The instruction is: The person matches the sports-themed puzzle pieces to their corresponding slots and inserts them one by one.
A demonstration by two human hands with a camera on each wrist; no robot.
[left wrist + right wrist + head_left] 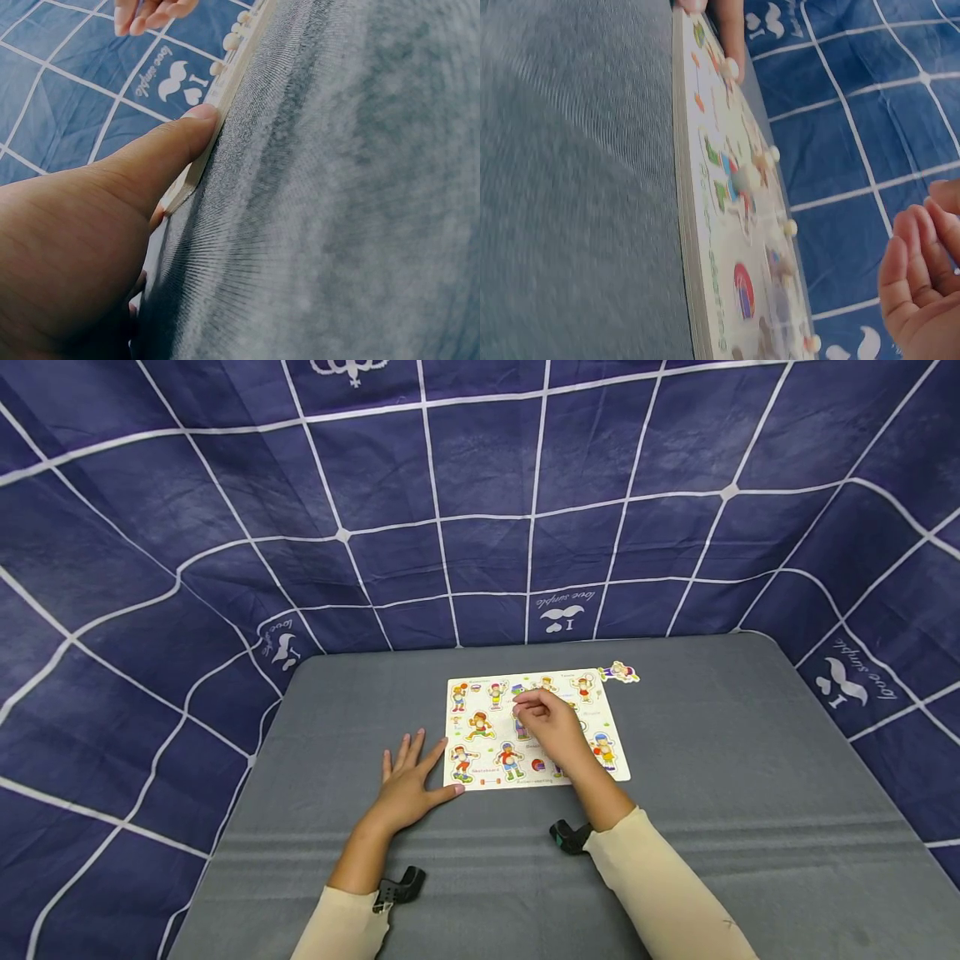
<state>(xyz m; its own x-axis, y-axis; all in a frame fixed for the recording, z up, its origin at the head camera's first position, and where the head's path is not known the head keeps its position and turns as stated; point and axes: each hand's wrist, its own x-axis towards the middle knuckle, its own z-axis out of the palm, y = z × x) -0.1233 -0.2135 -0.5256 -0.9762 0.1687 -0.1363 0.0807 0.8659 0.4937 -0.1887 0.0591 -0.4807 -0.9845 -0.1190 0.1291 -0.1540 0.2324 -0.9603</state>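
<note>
A wooden knob puzzle board with cartoon sports figures lies flat on the table. My left hand rests at its left side, fingers spread. In the left wrist view the thumb presses the board's edge near a corner. Above the middle of the board, raised clear of it, is my right hand, its fingers loosely bent and nothing visible in them. The right wrist view shows that hand beyond the knobbed pieces. One loose figure piece lies by the board's far right corner.
Grey cloth covers the table. A blue curtain with white grid lines stands behind it and along both sides. Black wrist cameras are strapped on the left wrist and the right wrist.
</note>
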